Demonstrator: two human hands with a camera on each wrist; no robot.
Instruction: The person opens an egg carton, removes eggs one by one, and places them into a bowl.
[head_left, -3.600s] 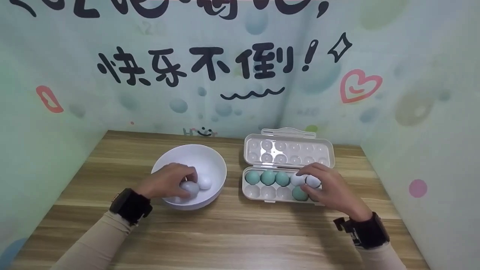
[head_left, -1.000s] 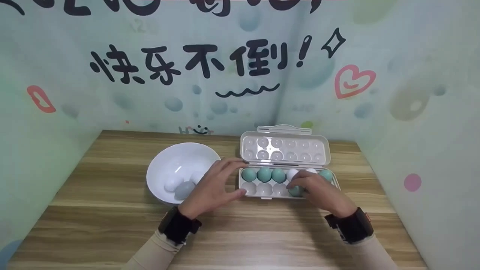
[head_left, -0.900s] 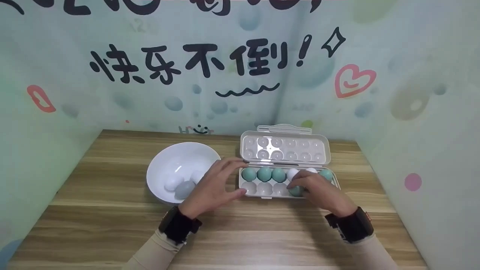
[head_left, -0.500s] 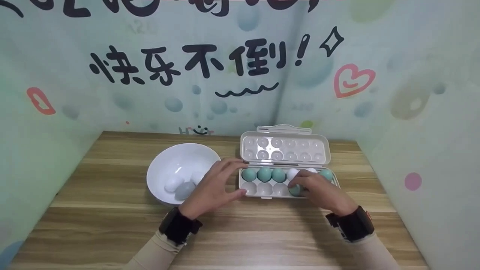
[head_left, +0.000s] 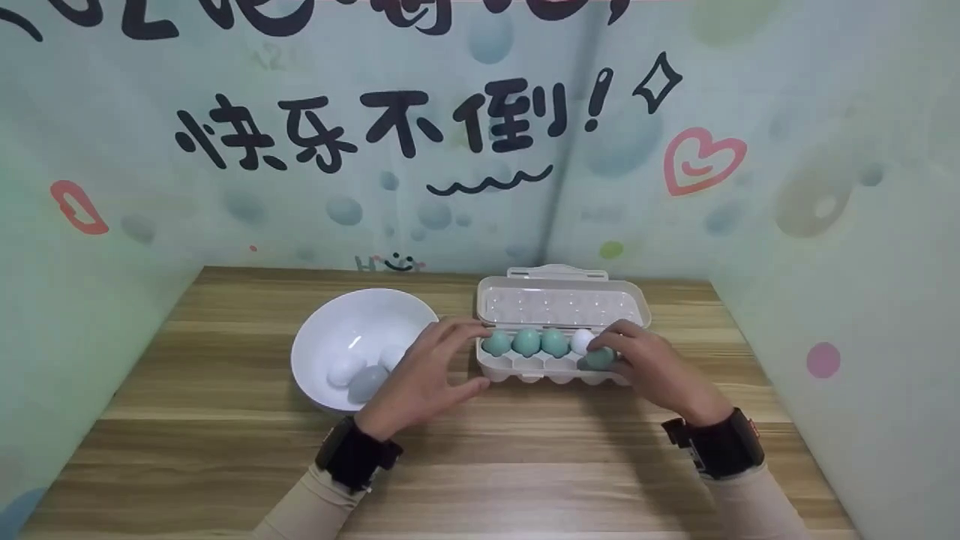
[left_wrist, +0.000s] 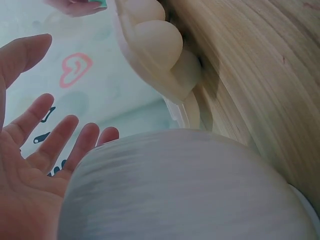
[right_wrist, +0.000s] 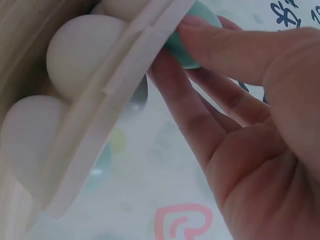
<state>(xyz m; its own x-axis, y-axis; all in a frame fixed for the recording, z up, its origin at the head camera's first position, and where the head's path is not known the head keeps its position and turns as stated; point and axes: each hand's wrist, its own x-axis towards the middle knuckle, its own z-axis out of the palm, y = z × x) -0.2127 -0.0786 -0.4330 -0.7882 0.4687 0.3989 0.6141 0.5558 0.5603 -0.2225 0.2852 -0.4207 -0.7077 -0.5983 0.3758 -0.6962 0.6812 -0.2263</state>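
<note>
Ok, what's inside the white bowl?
The white bowl holds a grayish egg and two white eggs, one partly behind the left hand. In the head view that hand covers the bowl's near right part, so whether more lies there cannot be seen.

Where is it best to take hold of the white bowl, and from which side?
I would take the white bowl by its rim, from the left: that round edge is exposed, while the left hand hides part of the right side.

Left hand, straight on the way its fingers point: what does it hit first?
Probably the left end of the egg box, near the leftmost green egg. The left hand overlaps that end in the head view; depth is unclear.
</note>
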